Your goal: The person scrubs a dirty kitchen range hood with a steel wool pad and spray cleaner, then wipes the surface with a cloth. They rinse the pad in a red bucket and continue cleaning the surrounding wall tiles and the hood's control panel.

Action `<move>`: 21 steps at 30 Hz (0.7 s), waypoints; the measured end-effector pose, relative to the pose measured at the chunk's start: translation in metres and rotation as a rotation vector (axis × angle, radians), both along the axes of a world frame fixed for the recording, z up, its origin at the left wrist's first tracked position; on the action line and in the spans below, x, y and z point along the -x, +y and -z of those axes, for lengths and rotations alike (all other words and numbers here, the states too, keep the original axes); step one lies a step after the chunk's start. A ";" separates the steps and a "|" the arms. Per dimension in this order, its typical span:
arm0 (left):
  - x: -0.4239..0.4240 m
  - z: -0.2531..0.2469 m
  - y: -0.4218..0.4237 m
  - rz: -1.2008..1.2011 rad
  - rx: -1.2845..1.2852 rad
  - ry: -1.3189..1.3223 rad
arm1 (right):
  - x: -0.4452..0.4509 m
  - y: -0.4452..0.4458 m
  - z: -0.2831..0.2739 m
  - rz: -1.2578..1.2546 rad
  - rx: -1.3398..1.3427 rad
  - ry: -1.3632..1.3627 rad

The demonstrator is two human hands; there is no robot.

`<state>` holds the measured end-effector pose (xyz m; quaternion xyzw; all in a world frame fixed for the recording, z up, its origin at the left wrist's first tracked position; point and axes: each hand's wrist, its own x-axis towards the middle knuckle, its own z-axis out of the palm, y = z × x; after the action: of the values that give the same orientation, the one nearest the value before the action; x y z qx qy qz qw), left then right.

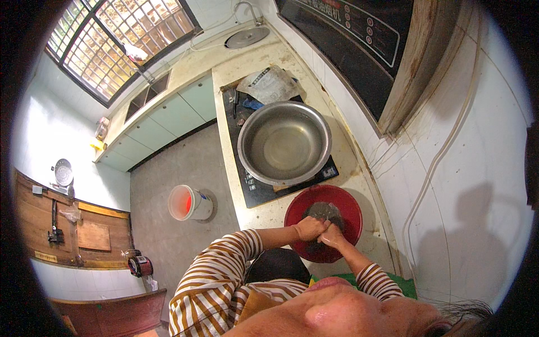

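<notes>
A red plastic basin stands on the counter in front of me, with a dark grey, wet-looking mass in it. My left hand and my right hand meet over the basin with fingers curled and knuckles together. Whether they grip part of the dark mass between them cannot be made out. Just beyond the red basin, a wide stainless steel basin rests on a black cooktop and looks to hold some clear liquid.
A printed plastic bag and a black-handled tool lie at the cooktop's far end. A white bucket stands on the floor to the left. The tiled wall and a dark range-hood panel border the counter's right side.
</notes>
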<state>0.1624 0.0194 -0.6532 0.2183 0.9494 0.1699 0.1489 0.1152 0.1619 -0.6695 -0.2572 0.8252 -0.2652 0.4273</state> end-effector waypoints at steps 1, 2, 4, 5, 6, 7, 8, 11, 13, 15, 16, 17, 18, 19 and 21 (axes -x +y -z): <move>-0.003 0.005 -0.003 0.031 -0.044 0.093 | 0.001 0.001 0.001 0.074 -0.032 -0.212; -0.007 0.014 -0.007 0.063 -0.088 0.187 | 0.004 0.002 0.001 0.149 -0.064 -0.424; -0.006 0.006 -0.006 0.092 -0.113 0.275 | 0.010 0.010 0.005 0.264 -0.076 -0.655; -0.008 0.001 -0.003 0.082 -0.090 0.264 | 0.010 0.017 0.012 0.298 -0.054 -0.679; -0.008 -0.005 0.000 0.071 -0.068 0.250 | 0.010 0.021 0.016 0.331 -0.033 -0.707; -0.010 -0.004 -0.001 -0.010 -0.091 0.189 | 0.007 0.020 0.004 0.255 0.009 -0.440; -0.013 -0.003 -0.001 -0.090 -0.113 0.129 | 0.004 0.022 -0.012 0.178 0.051 -0.172; -0.020 0.048 -0.011 -0.273 -0.358 0.102 | -0.001 0.020 -0.049 -0.126 0.103 0.292; -0.012 0.049 -0.016 -0.433 -0.718 -0.313 | -0.006 0.023 -0.066 -0.285 0.209 0.689; 0.003 0.013 -0.027 -0.636 -1.130 -1.226 | -0.010 0.027 -0.046 -0.345 0.262 0.831; 0.001 0.010 -0.028 -0.613 -1.204 -1.461 | -0.011 0.026 -0.046 -0.339 0.309 0.833; -0.001 0.011 -0.027 -0.490 -1.217 -1.531 | -0.012 0.026 -0.046 -0.333 0.356 0.834; -0.005 0.011 -0.027 -0.371 -1.223 -1.599 | -0.013 0.023 -0.043 -0.335 0.464 0.977; -0.009 0.011 -0.027 -0.251 -1.226 -1.665 | -0.013 0.022 -0.040 -0.338 0.422 0.957; -0.008 0.013 -0.022 -0.317 -1.140 -1.549 | -0.014 0.022 -0.034 -0.344 0.335 0.913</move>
<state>0.1704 -0.0025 -0.6660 -0.0449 0.3821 0.7185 0.5794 0.1293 0.1843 -0.6356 -0.5436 0.8196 -0.1803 0.0141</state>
